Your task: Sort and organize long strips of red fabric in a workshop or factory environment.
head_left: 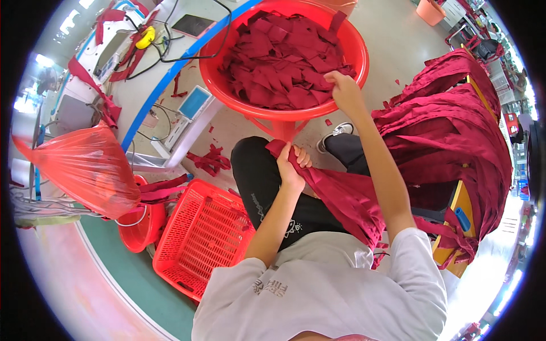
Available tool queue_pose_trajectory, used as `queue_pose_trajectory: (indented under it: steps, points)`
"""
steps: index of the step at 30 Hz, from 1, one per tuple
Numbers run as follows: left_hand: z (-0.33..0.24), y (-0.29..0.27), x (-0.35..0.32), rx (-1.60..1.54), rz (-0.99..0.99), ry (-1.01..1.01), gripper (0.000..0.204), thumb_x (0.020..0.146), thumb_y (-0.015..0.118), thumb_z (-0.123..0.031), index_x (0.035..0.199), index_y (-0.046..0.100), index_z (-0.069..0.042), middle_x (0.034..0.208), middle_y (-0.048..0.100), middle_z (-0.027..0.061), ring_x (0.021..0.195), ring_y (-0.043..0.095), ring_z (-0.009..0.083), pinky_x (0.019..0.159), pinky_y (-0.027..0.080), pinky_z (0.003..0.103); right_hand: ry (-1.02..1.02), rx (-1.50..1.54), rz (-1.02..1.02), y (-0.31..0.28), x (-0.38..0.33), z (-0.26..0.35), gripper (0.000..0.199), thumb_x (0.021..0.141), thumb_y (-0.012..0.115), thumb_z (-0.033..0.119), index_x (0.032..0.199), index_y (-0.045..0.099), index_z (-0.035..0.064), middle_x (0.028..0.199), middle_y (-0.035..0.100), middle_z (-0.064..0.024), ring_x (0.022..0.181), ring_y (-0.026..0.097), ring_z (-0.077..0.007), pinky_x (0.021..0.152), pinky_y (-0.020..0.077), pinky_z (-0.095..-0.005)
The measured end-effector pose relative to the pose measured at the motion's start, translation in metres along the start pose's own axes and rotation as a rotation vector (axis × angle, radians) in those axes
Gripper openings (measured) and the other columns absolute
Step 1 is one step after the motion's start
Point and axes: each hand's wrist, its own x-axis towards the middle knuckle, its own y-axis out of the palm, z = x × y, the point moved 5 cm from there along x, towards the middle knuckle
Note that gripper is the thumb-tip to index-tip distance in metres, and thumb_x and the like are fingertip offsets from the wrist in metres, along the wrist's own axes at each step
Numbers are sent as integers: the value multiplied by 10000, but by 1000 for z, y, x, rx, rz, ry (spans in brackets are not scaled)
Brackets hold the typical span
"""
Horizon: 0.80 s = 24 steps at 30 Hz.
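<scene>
My left hand (293, 163) is closed round the end of a long dark red cloth strip (341, 190), which lies across my lap and hangs down by my right side. Out in front, my right hand (343, 91) reaches to the right rim of a round red basin (209, 68), its fingers pinched together. Whatever those fingers hold, if anything, I cannot make out. Small cut pieces of the same dark red cloth (278, 62) are heaped in the basin, right beside the right fingertips.
Long dark red strips (449, 148) drape over a wooden-edged rack at right. To the left are a red plastic basket (199, 238), a red bucket (139, 230) and a filled red plastic bag (85, 170). A blue-edged table (165, 85) carries cables and a phone (193, 24).
</scene>
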Motion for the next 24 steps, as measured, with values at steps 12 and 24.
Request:
queue_pose_trajectory:
  steps: [12,24]
  points:
    - [-4,0,-7,51,-53,7,330,963,444,-328,700,430,-129,571,376,-17,514,355,128,555,341,295,105,-850,278,42,18,-15,184,847,577,182,943,665,51,1019,655,-142,1000,628,-299,827,505,-460]
    - [-6,-4,-10,56,-82,25,337,969,451,-335,700,437,-133,563,379,-21,509,351,127,556,338,298,63,-771,206,-7,42,-44,140,823,579,156,866,689,81,858,682,-137,910,635,-312,810,500,-429]
